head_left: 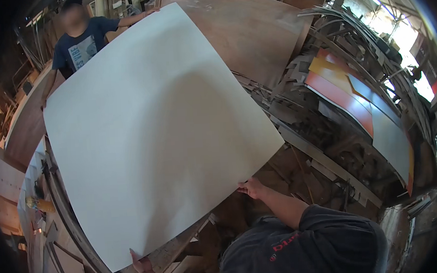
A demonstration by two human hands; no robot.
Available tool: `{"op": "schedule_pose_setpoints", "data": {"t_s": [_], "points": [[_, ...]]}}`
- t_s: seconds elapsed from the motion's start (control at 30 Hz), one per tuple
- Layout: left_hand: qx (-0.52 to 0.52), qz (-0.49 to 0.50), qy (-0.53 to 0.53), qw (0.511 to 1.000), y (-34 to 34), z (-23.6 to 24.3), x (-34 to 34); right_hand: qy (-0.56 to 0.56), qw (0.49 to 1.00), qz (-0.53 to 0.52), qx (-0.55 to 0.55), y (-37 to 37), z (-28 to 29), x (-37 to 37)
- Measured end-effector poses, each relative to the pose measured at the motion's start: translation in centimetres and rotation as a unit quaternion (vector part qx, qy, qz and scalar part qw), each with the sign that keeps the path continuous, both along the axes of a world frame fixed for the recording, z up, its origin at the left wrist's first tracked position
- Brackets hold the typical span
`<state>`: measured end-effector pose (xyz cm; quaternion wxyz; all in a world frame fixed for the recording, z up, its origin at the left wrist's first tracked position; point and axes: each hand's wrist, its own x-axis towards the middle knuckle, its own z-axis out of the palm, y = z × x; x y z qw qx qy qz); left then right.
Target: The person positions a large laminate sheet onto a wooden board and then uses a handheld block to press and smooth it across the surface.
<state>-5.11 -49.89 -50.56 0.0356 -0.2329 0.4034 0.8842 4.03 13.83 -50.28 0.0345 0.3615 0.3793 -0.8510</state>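
Note:
A large pale sheet (108, 128), flat and off-white like a board or laminate, spans the middle of the view. My left hand (142, 264) grips its near edge close to the lower left corner, with the thumb lying on top. Farther right along that same edge, my right hand (252, 188) pinches the sheet; its other fingers are hidden beneath. At the far end a co-worker (80, 42) in a dark blue shirt holds the sheet with one hand at each far corner. A broad shadow falls across its surface.
Behind the sheet lies a big brown wooden panel (252, 29). Scrap strips and offcuts (325, 160) crowd the floor to the right, beside glossy orange and white panels (336, 94). Long wooden pieces (61, 191) run along the left side.

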Motion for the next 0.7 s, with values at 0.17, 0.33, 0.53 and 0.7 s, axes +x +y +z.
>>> {"op": "schedule_pose_setpoints", "data": {"t_s": [0.17,0.33,0.53,0.7], "points": [[-0.012,-0.012,0.016,1.000,-0.7,0.2,-0.4,-0.038,0.998,0.008,0.041,-0.1,-0.3,1.0],[-0.018,0.031,-0.028,0.999,-0.4,0.8,-0.3,-0.006,0.999,-0.003,0.039,-0.4,0.7,-0.5],[-0.017,0.040,-0.020,0.999,0.8,1.0,-0.6,0.005,0.999,0.031,0.026,1.7,-0.3,-0.4],[-0.005,0.064,-0.016,0.998,-0.5,1.0,-1.0,-0.001,0.999,0.001,0.037,0.3,0.0,-0.4]]}}
